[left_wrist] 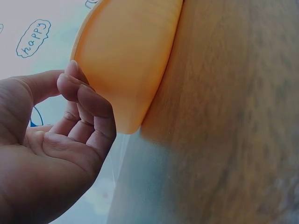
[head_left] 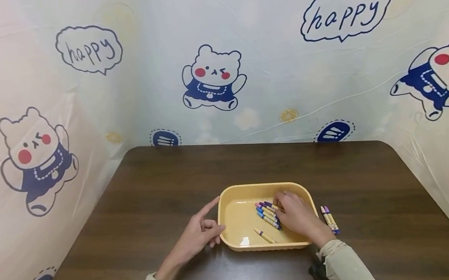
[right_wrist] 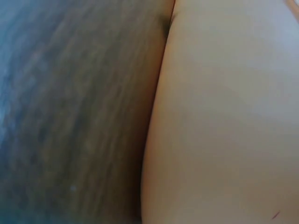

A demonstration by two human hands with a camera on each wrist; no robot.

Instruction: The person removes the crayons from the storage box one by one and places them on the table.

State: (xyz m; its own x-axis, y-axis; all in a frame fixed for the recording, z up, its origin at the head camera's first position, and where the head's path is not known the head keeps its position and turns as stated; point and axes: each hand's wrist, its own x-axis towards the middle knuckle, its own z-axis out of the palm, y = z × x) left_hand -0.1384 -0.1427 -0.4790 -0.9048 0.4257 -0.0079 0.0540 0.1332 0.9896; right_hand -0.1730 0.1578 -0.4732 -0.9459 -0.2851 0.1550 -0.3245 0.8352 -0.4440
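A shallow yellow plastic tray [head_left: 242, 244] sits on the table, with several paper-wrapped crayons [head_left: 268, 216] bunched side by side in its right half. One separate crayon [head_left: 265, 236] lies nearer the front wall. My left hand [head_left: 199, 231] holds the tray's left end, thumb at the rim and index finger stretched to the back corner; the left wrist view shows its other fingers curled by the outer wall. Over the tray's right wall reaches my right hand [head_left: 296, 212], fingers bent down at the crayons. Its fingertips are hidden, so I cannot tell whether they pinch one.
Two more crayons [head_left: 330, 219] lie together on the dark wooden table [head_left: 162, 179], just right of the tray. A pale curtain [head_left: 268, 84] printed with bears surrounds the table's back and sides. The right wrist view is mostly blurred skin and tabletop.
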